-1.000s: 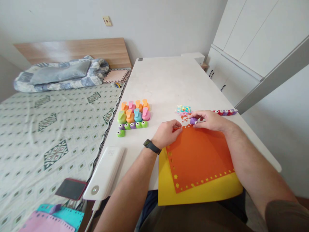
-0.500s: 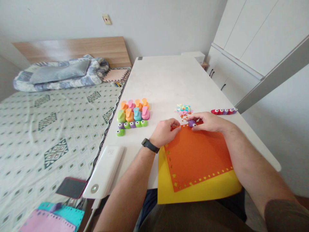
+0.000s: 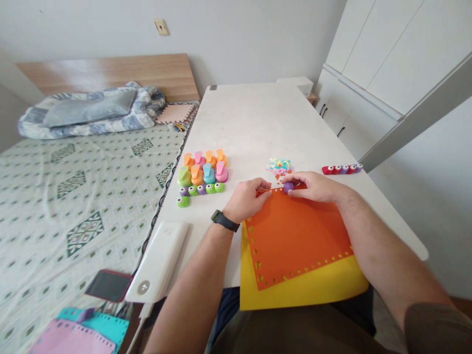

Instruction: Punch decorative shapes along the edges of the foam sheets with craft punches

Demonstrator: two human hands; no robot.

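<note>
Right hand in pinch around punch

Black wristband; dark brown sleeve

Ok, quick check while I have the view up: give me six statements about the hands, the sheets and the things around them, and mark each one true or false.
1. The right hand holds a purple punch. True.
2. The left hand holds the far edge of the orange sheet. True.
3. The yellow sheet lies on top of the orange sheet. False: it lies underneath.
4. The black watch is on the right wrist. False: it is on the left wrist.
5. Loose paper bits lie on the table beyond the orange sheet. True.
6. The row of red and purple punches stands on the bed. False: it stands on the table.
</note>
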